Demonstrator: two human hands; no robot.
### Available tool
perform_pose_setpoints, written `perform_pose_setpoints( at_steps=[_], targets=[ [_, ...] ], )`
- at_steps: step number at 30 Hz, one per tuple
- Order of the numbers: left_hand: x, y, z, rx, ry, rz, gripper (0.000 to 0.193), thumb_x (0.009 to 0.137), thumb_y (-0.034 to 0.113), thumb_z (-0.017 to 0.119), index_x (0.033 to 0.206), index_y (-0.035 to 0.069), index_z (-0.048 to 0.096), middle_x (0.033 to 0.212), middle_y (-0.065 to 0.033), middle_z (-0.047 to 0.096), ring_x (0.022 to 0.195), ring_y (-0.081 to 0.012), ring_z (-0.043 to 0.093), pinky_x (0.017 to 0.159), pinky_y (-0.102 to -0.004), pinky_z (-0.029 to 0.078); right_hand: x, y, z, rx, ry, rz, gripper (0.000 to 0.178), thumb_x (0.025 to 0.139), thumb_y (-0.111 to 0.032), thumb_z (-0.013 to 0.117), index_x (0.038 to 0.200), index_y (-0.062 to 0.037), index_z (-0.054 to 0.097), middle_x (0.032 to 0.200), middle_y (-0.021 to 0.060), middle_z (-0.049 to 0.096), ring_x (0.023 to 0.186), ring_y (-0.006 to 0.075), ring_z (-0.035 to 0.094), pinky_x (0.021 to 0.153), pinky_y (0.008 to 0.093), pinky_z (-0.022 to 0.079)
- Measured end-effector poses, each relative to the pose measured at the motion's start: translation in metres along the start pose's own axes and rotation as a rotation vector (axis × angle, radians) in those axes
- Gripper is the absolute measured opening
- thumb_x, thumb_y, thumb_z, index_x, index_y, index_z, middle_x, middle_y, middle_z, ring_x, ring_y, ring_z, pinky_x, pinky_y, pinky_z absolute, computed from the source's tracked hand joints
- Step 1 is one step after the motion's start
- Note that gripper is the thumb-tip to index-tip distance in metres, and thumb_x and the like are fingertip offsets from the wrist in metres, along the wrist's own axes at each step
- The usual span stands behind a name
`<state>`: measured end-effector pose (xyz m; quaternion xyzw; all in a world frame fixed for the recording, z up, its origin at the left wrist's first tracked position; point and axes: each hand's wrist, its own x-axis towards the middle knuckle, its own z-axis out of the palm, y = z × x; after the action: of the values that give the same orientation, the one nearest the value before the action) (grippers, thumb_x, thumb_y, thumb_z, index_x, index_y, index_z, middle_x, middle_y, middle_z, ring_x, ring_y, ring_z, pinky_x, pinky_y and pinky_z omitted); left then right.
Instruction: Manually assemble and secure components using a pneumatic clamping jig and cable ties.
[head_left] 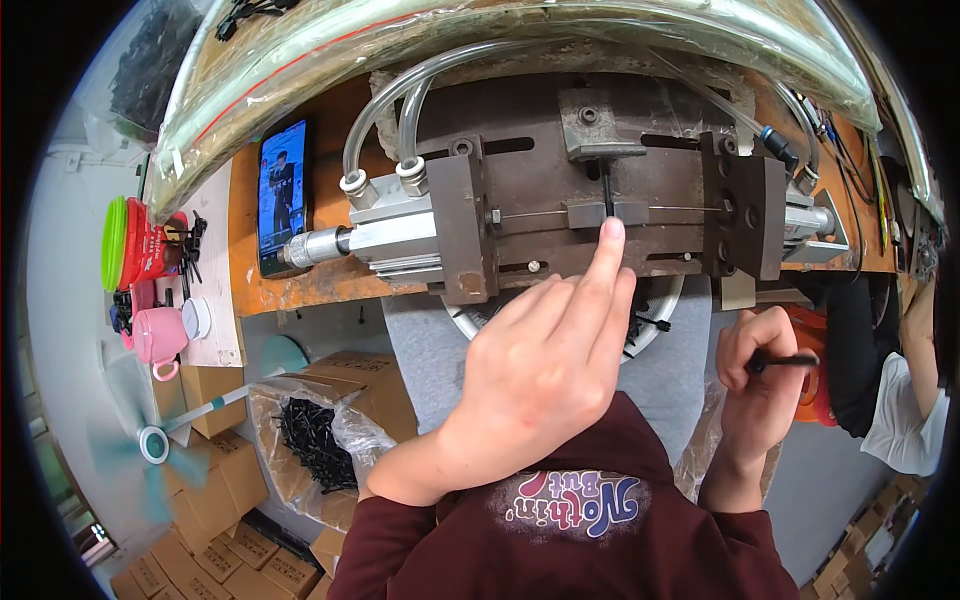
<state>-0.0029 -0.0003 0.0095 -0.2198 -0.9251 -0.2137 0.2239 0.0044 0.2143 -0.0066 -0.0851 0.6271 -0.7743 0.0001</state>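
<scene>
My left hand (550,370) reaches over the front of a dark metal fixture (560,255). Its index finger is stretched out, the tip at the lower end of a thin black rod-like part (608,185). That part lies across a small grey block (640,213) and runs up to a clamp block (590,125) with a bolt. A thin metal rod (530,213) meets the grey block from the side. My right hand (760,375), off the fixture at the right, is closed around a short black part (785,362) whose end sticks out; its exact kind is unclear.
Pneumatic cylinders (390,235) with clear hoses (400,85) flank the fixture. A phone (285,195) leans at the left. Below are a bag of black parts (315,440), a fan (153,445) and cartons (215,480). Another person's arm (918,330) is at the far right.
</scene>
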Motion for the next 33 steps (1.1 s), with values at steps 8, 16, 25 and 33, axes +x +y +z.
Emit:
perform_pose_setpoints(
  at_steps=[8, 16, 25, 33],
  targets=[
    [0.004, 0.003, -0.010, 0.013, -0.119, -0.068, 0.027, 0.073, 0.009, 0.078, 0.098, 0.001, 0.072, 0.123, -0.0139, 0.067, 0.069, -0.0163, 0.068, 0.059, -0.0261, 0.052, 0.001, -0.018, 0.025, 0.086, -0.043, 0.107, 0.027, 0.106, -0.027, 0.041, 0.097, -0.0026, 0.042, 0.068, 0.0060, 0.046, 0.055, 0.0112, 0.045, 0.048, 0.0241, 0.038],
    [-0.009, 0.011, -0.014, -0.262, 0.077, 0.074, 0.027, 0.071, 0.009, 0.079, 0.097, 0.004, 0.073, 0.101, -0.0077, 0.072, 0.068, -0.0160, 0.067, 0.055, -0.0240, 0.049, -0.005, -0.003, 0.035, 0.052, 0.066, 0.180, 0.016, 0.105, -0.010, 0.043, 0.109, 0.0036, 0.050, 0.084, 0.0115, 0.065, 0.077, 0.0185, 0.064, 0.079, 0.0329, 0.053],
    [-0.011, 0.015, 0.001, -0.328, 0.087, 0.065, 0.033, 0.068, 0.005, 0.081, 0.100, 0.002, 0.072, 0.092, -0.0073, 0.068, 0.076, -0.0221, 0.068, 0.063, -0.0300, 0.056, -0.008, 0.012, 0.048, 0.113, 0.029, 0.282, 0.017, 0.104, -0.011, 0.050, 0.111, 0.0031, 0.055, 0.102, 0.0108, 0.068, 0.089, 0.0120, 0.064, 0.082, 0.0243, 0.051],
    [-0.015, 0.008, 0.002, -0.195, 0.054, -0.117, 0.034, 0.068, 0.000, 0.080, 0.101, -0.003, 0.071, 0.114, -0.0160, 0.065, 0.081, -0.0210, 0.069, 0.065, -0.0311, 0.057, 0.000, 0.006, 0.044, -0.113, -0.015, 0.114, 0.027, 0.104, -0.012, 0.046, 0.125, 0.0046, 0.049, 0.115, 0.0184, 0.068, 0.108, 0.0183, 0.064, 0.092, 0.0300, 0.050]
  ],
)
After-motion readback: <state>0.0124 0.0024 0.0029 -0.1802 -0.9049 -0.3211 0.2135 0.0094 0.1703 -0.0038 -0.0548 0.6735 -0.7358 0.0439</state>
